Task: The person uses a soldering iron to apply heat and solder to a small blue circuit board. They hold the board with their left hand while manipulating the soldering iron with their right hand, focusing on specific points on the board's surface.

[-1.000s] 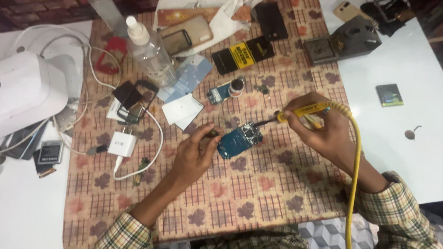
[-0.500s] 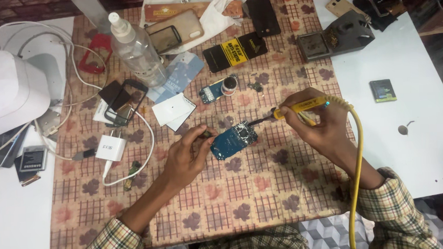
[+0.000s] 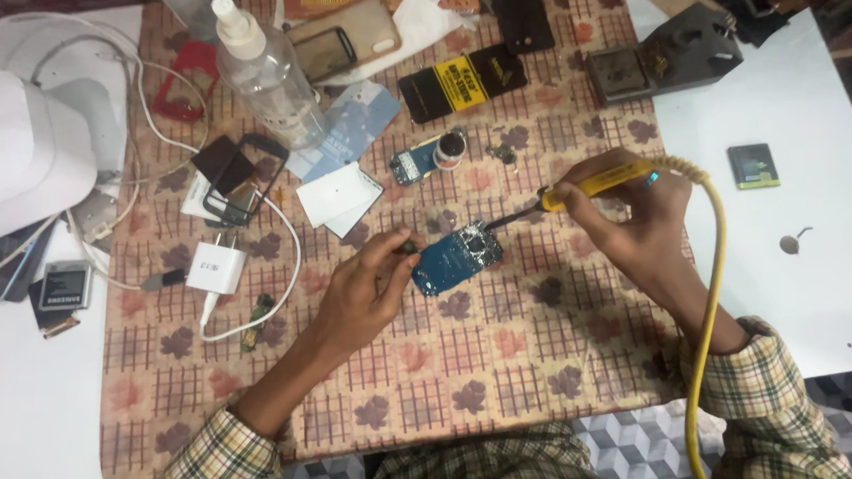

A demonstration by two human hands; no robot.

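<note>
- While the left hand [image 3: 366, 285] pinches the blue circuit board [image 3: 454, 260] at its edge, it lies on the patterned cloth [image 3: 508, 360].
- The right hand [image 3: 636, 221] grips a yellow soldering iron [image 3: 601, 181], tip on the board.

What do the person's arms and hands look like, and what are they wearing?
Both hands are bare, with no gloves, rings or watch showing. The left hand and right hand come out of checked shirt sleeves in green, cream and red lines. The left sleeve and right sleeve are pushed back from the wrists.
</note>
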